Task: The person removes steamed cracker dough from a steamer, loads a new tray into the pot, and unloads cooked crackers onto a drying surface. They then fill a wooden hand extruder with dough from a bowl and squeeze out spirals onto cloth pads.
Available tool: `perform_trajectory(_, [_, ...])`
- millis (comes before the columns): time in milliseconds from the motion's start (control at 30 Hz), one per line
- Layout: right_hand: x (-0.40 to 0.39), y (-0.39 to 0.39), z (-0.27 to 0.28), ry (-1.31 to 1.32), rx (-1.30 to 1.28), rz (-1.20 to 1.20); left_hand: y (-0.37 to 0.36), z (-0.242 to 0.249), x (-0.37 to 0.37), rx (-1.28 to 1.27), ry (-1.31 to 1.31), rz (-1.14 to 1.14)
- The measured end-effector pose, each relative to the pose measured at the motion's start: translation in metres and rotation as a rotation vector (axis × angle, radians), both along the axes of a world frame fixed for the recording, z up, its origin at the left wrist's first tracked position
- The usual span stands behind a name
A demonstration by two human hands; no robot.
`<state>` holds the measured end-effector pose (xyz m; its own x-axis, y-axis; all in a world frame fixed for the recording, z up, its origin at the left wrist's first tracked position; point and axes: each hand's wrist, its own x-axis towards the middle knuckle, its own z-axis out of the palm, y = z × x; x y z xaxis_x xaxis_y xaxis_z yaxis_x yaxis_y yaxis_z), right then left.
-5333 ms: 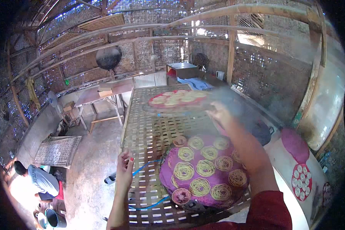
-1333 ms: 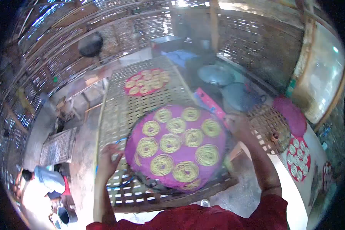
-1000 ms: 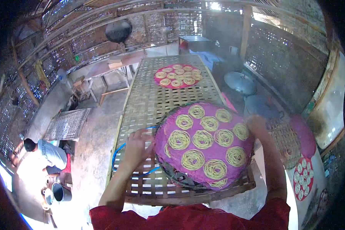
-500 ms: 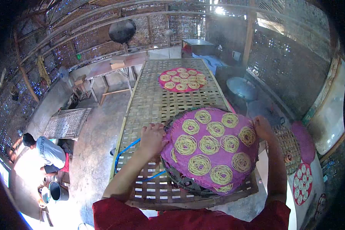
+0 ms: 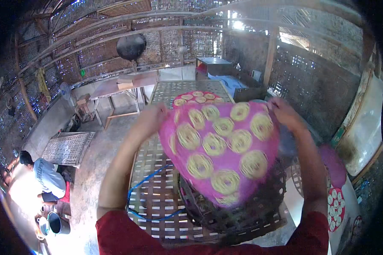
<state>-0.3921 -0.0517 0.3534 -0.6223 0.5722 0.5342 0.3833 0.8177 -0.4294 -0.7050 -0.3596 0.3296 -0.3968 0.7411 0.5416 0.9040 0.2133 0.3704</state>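
A pink mesh cloth (image 5: 208, 161) bears several pale yellow noodle coils (image 5: 214, 143) and hangs raised and slanted, its far edge up and its near end low. At its upper left corner my left hand (image 5: 155, 115) is closed on the edge. My right hand (image 5: 284, 112) pinches the upper right corner, slightly blurred. Beneath the cloth lies a dark round woven tray (image 5: 200, 212), partly covered by it. This tray rests on a long bamboo lattice table (image 5: 151, 170). Farther back on the table, a red round mat (image 5: 187, 96) with more coils is partly hidden.
A blue strap (image 5: 157, 219) lies at the table's left. On the right is another red mat (image 5: 335, 208) with coils. A person (image 5: 51, 176) crouches at the left near a dark bucket (image 5: 58, 223). A wooden table (image 5: 115, 86) stands at the back.
Both hands have lifted the pink cloth with its coils up and away from the dark tray, whose near part now shows. The cloth now blocks part of the far red mat.
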Motion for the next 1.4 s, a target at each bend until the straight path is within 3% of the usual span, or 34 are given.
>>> perform_trajectory(67, [-0.054,0.041,0.02,-0.049,-0.19,0.16,0.026,0.027,-0.063,0.133,0.164,0.147])
perform_trajectory(133, [-0.11,0.067,0.007,0.265,-0.245,0.147,0.039,0.038,-0.121,0.297,0.3,0.359])
perform_trajectory(167, [-0.126,0.075,-0.007,0.262,-0.245,0.144,0.036,0.041,-0.136,0.334,0.294,0.498])
perform_trajectory(200, [-0.139,0.083,-0.016,0.19,0.144,-0.014,0.027,0.044,-0.142,0.34,0.293,0.496])
perform_trajectory(233, [-0.147,0.085,-0.019,0.112,0.532,-0.174,0.014,0.05,-0.142,0.401,0.312,0.454])
perform_trajectory(300, [-0.129,0.054,-0.027,-0.341,0.35,0.034,-0.014,0.043,-0.144,0.458,0.213,0.301])
perform_trajectory(367, [-0.073,-0.04,-0.012,-0.585,0.171,0.141,-0.045,0.029,-0.101,0.401,0.038,0.182])
perform_trajectory(433, [-0.043,-0.024,-0.074,-0.552,-0.037,0.444,-0.076,-0.006,-0.06,0.278,-0.074,0.084])
perform_trajectory(467, [-0.025,-0.032,-0.092,-0.577,-0.038,0.483,-0.089,-0.03,-0.058,0.213,-0.134,-0.003])
perform_trajectory(500, [-0.012,-0.039,-0.106,-0.602,-0.041,0.526,-0.099,-0.037,-0.028,0.057,-0.213,0.075])
perform_trajectory(533, [-0.002,-0.048,-0.108,-0.605,-0.051,0.526,-0.109,-0.041,0.001,-0.101,-0.289,0.155])
perform_trajectory(600, [0.015,-0.067,-0.103,-0.781,0.226,0.546,-0.12,-0.082,0.013,-0.046,-0.45,-0.052])
perform_trajectory(733, [0.019,-0.069,-0.11,-0.815,0.12,0.54,-0.123,-0.122,0.033,-0.109,-0.485,-0.117])
perform_trajectory(800, [0.014,-0.076,-0.099,-0.898,-0.057,0.57,-0.12,-0.126,0.045,-0.152,-0.587,-0.099])
perform_trajectory(900, [0.012,-0.079,-0.096,-1.002,-0.004,0.478,-0.115,-0.131,0.055,-0.204,-0.571,-0.135])
perform_trajectory(1033, [0.017,-0.071,-0.106,-0.921,0.026,0.519,-0.102,-0.129,0.066,-0.212,-0.559,-0.142])
perform_trajectory(1100, [0.025,-0.065,-0.11,-0.77,0.223,0.695,-0.091,-0.121,0.075,-0.209,-0.63,-0.096])
perform_trajectory(1200, [0.02,-0.069,-0.11,-0.819,0.059,0.653,-0.082,-0.108,0.082,-0.216,-0.51,-0.072])
perform_trajectory(1267, [0.02,-0.053,-0.122,-0.68,0.161,0.719,-0.075,-0.108,0.084,-0.161,-0.493,-0.061])
perform_trajectory(1367, [0.059,-0.059,-0.078,-0.73,0.22,0.587,-0.078,-0.115,0.075,-0.083,-0.553,0.007])
perform_trajectory(1400, [0.076,-0.049,-0.069,-0.616,0.186,0.535,-0.082,-0.095,0.094,-0.107,-0.509,0.064])
